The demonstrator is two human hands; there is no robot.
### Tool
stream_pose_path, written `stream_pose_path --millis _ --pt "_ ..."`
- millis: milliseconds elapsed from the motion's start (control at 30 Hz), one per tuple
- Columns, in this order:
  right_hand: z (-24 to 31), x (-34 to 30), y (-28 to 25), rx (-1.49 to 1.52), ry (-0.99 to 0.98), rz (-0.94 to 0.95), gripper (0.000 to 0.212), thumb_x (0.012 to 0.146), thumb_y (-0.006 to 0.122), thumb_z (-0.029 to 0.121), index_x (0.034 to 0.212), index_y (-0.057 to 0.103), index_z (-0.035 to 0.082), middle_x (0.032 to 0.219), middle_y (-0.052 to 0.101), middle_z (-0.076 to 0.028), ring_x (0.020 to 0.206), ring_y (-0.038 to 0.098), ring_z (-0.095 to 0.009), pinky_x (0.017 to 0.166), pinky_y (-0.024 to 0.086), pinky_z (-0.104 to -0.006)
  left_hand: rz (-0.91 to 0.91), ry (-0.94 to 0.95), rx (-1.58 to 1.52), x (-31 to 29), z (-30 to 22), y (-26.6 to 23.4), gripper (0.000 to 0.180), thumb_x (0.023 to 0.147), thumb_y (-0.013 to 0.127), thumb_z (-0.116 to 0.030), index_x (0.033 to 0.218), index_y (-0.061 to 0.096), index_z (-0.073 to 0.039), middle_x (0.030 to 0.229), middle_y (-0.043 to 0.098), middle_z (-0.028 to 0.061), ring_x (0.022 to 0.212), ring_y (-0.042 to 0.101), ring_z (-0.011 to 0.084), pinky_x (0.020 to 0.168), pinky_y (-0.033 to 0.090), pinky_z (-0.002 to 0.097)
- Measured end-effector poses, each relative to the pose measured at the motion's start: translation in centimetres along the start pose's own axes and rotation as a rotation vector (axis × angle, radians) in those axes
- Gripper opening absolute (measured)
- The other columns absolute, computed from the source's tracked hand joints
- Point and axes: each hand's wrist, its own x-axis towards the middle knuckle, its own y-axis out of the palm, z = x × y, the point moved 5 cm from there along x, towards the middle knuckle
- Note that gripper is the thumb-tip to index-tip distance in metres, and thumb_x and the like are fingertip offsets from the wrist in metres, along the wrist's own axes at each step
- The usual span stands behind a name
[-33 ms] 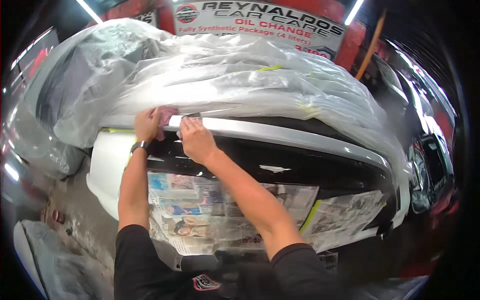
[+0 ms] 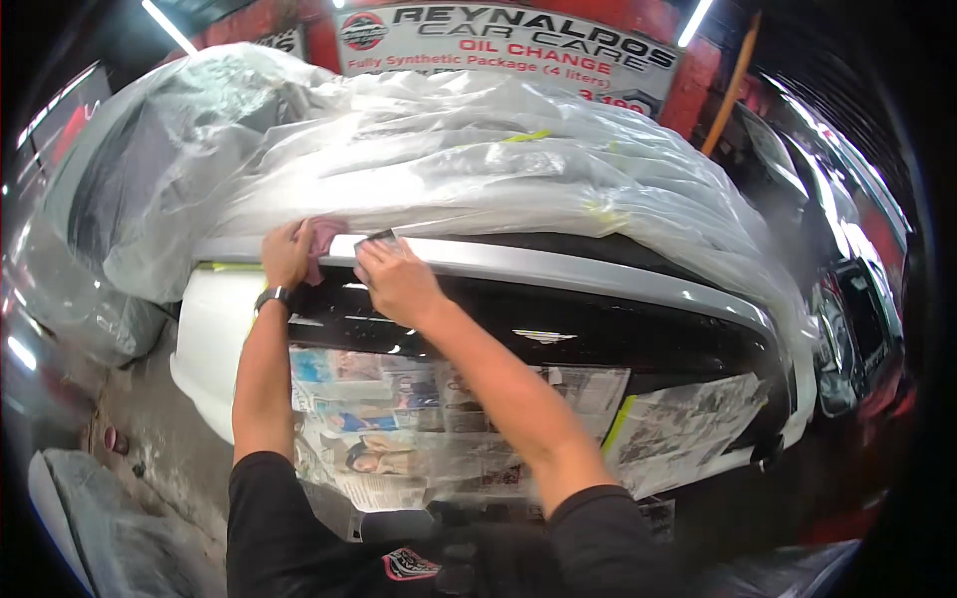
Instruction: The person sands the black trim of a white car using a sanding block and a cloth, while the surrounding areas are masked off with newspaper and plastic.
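My left hand [image 2: 286, 255]: curled, gripping
My right hand [image 2: 402, 284]: gripping, near the left
My arms [image 2: 495, 384]: outstretched, right slanting inward

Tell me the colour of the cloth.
The cloth is dusky pink, seen best in the head view.

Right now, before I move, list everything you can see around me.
Pink cloth: one, pink, at the silver strip's left end
Flat piece: one, dark grey, on the silver strip
Silver strip: one, silver, along the car
Car: one, white and black, centre
Plastic sheeting: count unclear, translucent, behind the strip
Newspaper: several sheets, mixed colours, nearer side
Tape: several strips, yellow-green, on newspaper and sheeting
Sign: one large, white, back
Pole: one, orange, back right
Light tubes: two, white, top
Watch: one, black, left wrist
Sleeves: two, black, bottom
Left grip: one, bare, holding pink cloth
Right grip: one, bare, holding flat piece
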Motion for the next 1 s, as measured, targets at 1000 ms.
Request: stream_pose_path --millis 1000 --pt "0.0 -1.2 -2.4 -0.175 0.192 0.248 0.035 0.096 0.057 0.021 0.118 0.065 -0.005 0.120 0.065 -0.029 0.114 0.059 -0.048 0.107 0.042 -0.0538 -0.201 0.028 -0.027 -0.7 1.9 1.1 0.044 0.099 0.053 -0.040 0.083 0.070 -0.003 0.079 0.067 0.0197 0.085 0.063 0.0404 0.082 0.046 0.0495"
